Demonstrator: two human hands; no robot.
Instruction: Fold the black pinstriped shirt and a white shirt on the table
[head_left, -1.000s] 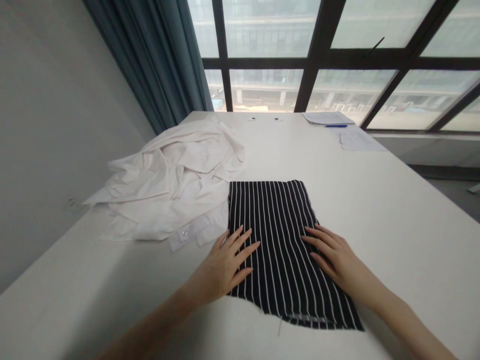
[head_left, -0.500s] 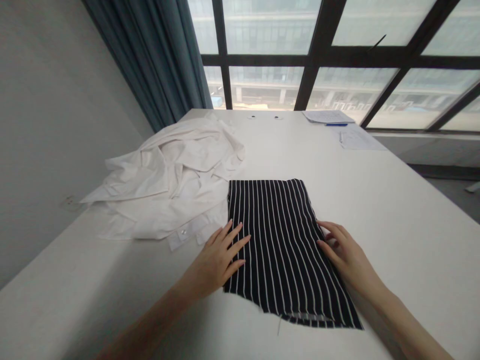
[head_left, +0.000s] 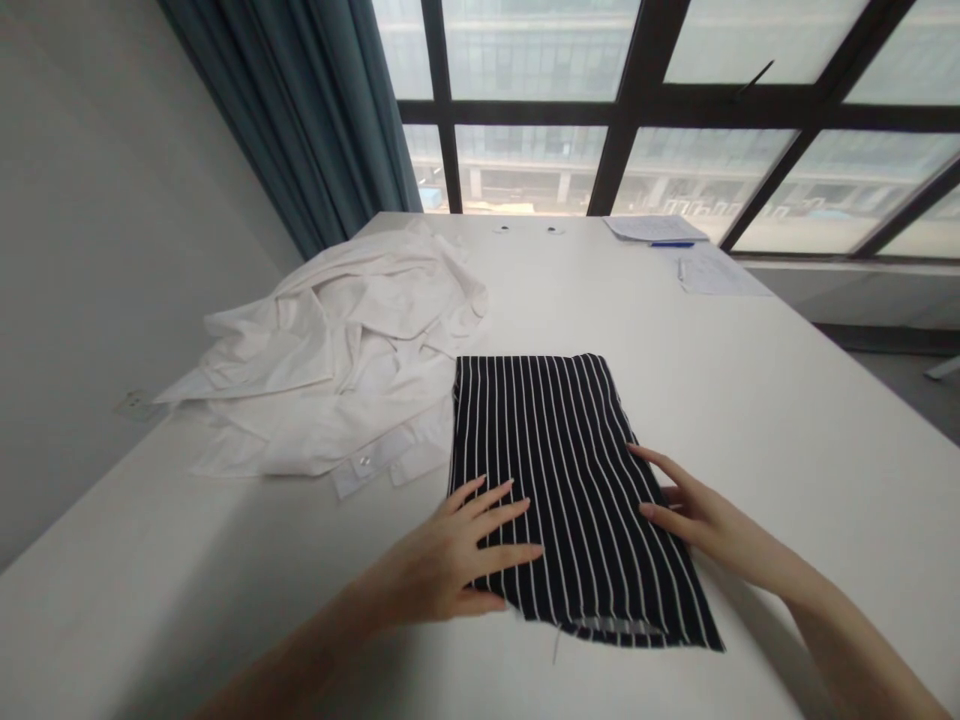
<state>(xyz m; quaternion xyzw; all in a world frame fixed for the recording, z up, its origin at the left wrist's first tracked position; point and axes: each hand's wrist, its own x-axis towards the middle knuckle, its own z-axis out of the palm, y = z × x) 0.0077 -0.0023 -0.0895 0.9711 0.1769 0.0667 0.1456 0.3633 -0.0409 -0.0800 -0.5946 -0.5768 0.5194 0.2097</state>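
Observation:
A black cloth with white stripes (head_left: 544, 430), folded into a rough rectangle, lies before me. Its near end gapes slightly between layers and trails a loose thread. My left hand (head_left: 461, 555) rests palm down with fingers spread over the cloth's lower left part, covering some of that edge. On the other side, my right hand (head_left: 701, 515) touches the right edge with its index finger and thumb. Those two fingers are apart, and the remaining fingers are partly hidden behind them.
A crumpled white garment (head_left: 352, 340) lies to the left, with a button showing near its front edge. Papers (head_left: 652, 228) and a blue pen (head_left: 672, 244) lie at the far right of the white table (head_left: 750, 400). A blue curtain (head_left: 300, 110) and windows stand behind.
My left hand has slid toward me and to the right, further onto the cloth. My right hand has shifted slightly nearer along the right edge, with its fingers more stretched.

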